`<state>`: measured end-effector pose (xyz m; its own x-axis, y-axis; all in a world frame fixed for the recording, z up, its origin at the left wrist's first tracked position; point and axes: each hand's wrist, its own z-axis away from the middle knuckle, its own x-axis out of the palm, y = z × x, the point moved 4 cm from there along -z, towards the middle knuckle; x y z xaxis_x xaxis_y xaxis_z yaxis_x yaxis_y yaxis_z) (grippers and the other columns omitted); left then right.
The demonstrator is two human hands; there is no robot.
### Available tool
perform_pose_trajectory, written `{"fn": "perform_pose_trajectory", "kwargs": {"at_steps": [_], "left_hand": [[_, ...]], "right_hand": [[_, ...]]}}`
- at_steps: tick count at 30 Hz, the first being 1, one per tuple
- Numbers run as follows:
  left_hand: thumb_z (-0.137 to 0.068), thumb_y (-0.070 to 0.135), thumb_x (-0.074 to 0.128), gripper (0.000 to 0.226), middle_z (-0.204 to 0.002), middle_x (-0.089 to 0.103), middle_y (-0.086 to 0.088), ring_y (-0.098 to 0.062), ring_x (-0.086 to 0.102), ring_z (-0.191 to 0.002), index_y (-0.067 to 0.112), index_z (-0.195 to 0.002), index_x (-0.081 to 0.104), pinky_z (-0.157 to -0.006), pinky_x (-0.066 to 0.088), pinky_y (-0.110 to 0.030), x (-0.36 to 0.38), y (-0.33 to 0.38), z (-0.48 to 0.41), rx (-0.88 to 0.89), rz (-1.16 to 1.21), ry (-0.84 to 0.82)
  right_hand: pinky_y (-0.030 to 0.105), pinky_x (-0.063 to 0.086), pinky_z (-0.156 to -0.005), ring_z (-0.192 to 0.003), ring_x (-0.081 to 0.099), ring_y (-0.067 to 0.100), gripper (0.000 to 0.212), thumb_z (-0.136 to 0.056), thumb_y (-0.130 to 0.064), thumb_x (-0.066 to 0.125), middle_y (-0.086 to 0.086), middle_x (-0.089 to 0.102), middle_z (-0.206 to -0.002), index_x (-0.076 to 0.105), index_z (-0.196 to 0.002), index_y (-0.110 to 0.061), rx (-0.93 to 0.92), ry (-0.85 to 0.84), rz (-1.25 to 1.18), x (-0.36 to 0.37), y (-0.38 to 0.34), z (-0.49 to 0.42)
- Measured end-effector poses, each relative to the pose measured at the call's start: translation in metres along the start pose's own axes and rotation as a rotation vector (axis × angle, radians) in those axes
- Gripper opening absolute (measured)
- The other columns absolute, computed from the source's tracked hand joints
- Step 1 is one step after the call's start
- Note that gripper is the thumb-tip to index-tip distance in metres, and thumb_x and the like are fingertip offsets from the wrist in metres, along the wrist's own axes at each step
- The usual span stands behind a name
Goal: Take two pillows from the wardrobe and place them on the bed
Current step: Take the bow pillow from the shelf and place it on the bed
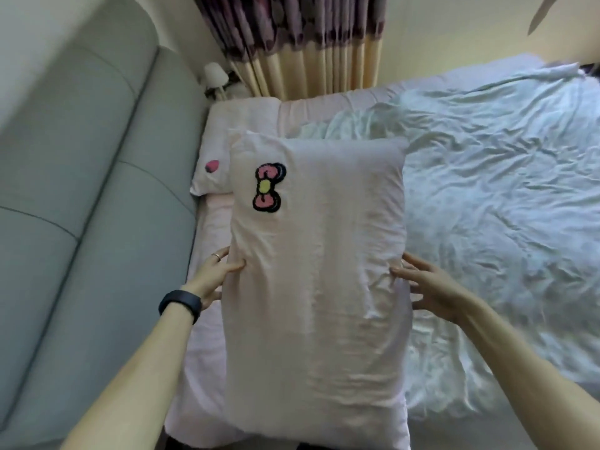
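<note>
The pink pillow (318,254) is in the air above the head end of the bed (207,228), with its bow motif (268,191) at the far left. The left hand (214,277) grips the left edge, thumb on the front and fingers curled behind. The right hand (431,287) only presses on the right edge, its fingers spread and nearly straight.

This is the weak point, I think: with 1 hand gripping and 1 only pushing, the soft filling can sag, and the pillow can turn or slip out on the right side. It may also come down on the other pillow (216,141), which lies near the headboard (81,190) (the held one hides much of it). Or it may land half on the crumpled duvet (487,190) and sit tilted.

The bed has a pale pink sheet, and the white duvet covers its right part. The grey padded headboard stands at the left. A patterned curtain (308,43) hangs behind the bed, with a small lamp (214,76) beside it.
</note>
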<state>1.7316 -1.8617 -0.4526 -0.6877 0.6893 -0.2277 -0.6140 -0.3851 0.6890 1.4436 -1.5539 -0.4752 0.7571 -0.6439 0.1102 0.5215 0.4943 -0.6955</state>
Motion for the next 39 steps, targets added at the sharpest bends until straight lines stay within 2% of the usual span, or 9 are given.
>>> {"fn": "perform_pose_trajectory", "kwargs": {"at_steps": [6, 10, 14, 18, 20, 28, 31, 36, 39], "left_hand": [[-0.087, 0.027, 0.075, 0.069, -0.119, 0.070, -0.002, -0.027, 0.065, -0.108, 0.031, -0.147, 0.040, -0.096, 0.052, -0.054, -0.084, -0.051, 0.017, -0.088, 0.132, 0.152], [-0.087, 0.028, 0.075, 0.070, -0.124, 0.068, -0.001, -0.026, 0.065, -0.108, 0.031, -0.148, 0.040, -0.095, 0.052, -0.056, -0.127, -0.080, 0.003, -0.122, 0.191, 0.189], [-0.086, 0.028, 0.077, 0.073, -0.123, 0.068, -0.001, -0.023, 0.066, -0.104, 0.031, -0.149, 0.040, -0.093, 0.054, -0.054, -0.167, -0.097, -0.035, -0.161, 0.231, 0.168], [-0.089, 0.023, 0.073, 0.069, -0.130, 0.065, -0.006, -0.018, 0.067, -0.094, 0.026, -0.149, 0.040, -0.074, 0.057, -0.036, -0.204, -0.101, -0.072, -0.168, 0.245, 0.183], [-0.082, 0.027, 0.078, 0.073, -0.132, 0.065, -0.007, -0.023, 0.068, -0.102, 0.025, -0.147, 0.044, -0.085, 0.057, -0.042, -0.222, -0.106, -0.091, -0.167, 0.231, 0.217], [-0.071, 0.038, 0.073, 0.052, -0.118, 0.072, -0.003, -0.025, 0.069, -0.104, 0.028, -0.121, 0.064, -0.098, 0.054, -0.046, -0.282, -0.141, -0.178, -0.193, 0.032, 0.272], [-0.082, 0.034, 0.070, 0.050, -0.124, 0.069, 0.000, -0.025, 0.065, -0.109, 0.025, -0.131, 0.062, -0.100, 0.051, -0.040, -0.291, -0.160, -0.216, -0.215, -0.006, 0.327], [-0.092, 0.031, 0.060, 0.042, -0.122, 0.066, 0.005, -0.023, 0.060, -0.103, 0.029, -0.133, 0.060, -0.085, 0.044, -0.029, -0.282, -0.187, -0.272, -0.200, -0.001, 0.412], [-0.090, 0.029, 0.060, 0.038, -0.115, 0.065, 0.003, -0.022, 0.057, -0.095, 0.028, -0.128, 0.061, -0.082, 0.042, -0.029, -0.285, -0.200, -0.297, -0.218, 0.017, 0.447]], "right_hand": [[0.057, 0.054, -0.091, -0.115, 0.062, 0.030, 0.062, -0.088, -0.026, 0.075, -0.006, 0.066, -0.125, 0.048, -0.143, -0.036, 0.047, -0.113, 0.165, 0.087, -0.029, -0.035], [0.054, 0.050, -0.093, -0.097, 0.064, 0.024, 0.027, -0.092, -0.019, 0.071, -0.010, 0.068, -0.104, 0.062, -0.100, -0.043, 0.071, -0.128, 0.251, 0.140, -0.039, -0.054], [0.053, 0.054, -0.088, -0.100, 0.065, 0.026, 0.044, -0.091, -0.023, 0.073, -0.007, 0.068, -0.110, 0.055, -0.123, -0.046, 0.119, -0.096, 0.275, 0.188, -0.035, -0.084], [0.055, 0.049, -0.093, -0.098, 0.060, 0.020, 0.050, -0.094, -0.023, 0.069, -0.007, 0.063, -0.112, 0.051, -0.137, -0.041, 0.181, -0.060, 0.294, 0.237, -0.028, -0.124], [0.055, 0.049, -0.094, -0.106, 0.060, 0.024, 0.059, -0.092, -0.027, 0.071, -0.005, 0.062, -0.121, 0.047, -0.146, -0.034, 0.214, -0.054, 0.300, 0.261, -0.024, -0.145], [0.049, 0.055, -0.088, -0.097, 0.064, 0.026, 0.045, -0.093, -0.028, 0.070, 0.000, 0.067, -0.119, 0.058, -0.136, -0.035, 0.309, -0.028, 0.282, 0.329, 0.019, -0.231], [0.047, 0.055, -0.081, -0.101, 0.061, 0.027, 0.044, -0.093, -0.031, 0.069, 0.001, 0.064, -0.128, 0.058, -0.135, -0.039, 0.348, -0.027, 0.298, 0.351, 0.036, -0.269], [0.051, 0.051, -0.093, -0.114, 0.060, 0.029, 0.045, -0.093, -0.034, 0.068, -0.001, 0.058, -0.135, 0.056, -0.136, -0.039, 0.376, 0.024, 0.362, 0.365, 0.057, -0.330], [0.044, 0.054, -0.080, -0.102, 0.062, 0.026, 0.046, -0.094, -0.030, 0.068, 0.000, 0.060, -0.127, 0.056, -0.138, -0.036, 0.389, 0.024, 0.369, 0.365, 0.066, -0.350]]}}
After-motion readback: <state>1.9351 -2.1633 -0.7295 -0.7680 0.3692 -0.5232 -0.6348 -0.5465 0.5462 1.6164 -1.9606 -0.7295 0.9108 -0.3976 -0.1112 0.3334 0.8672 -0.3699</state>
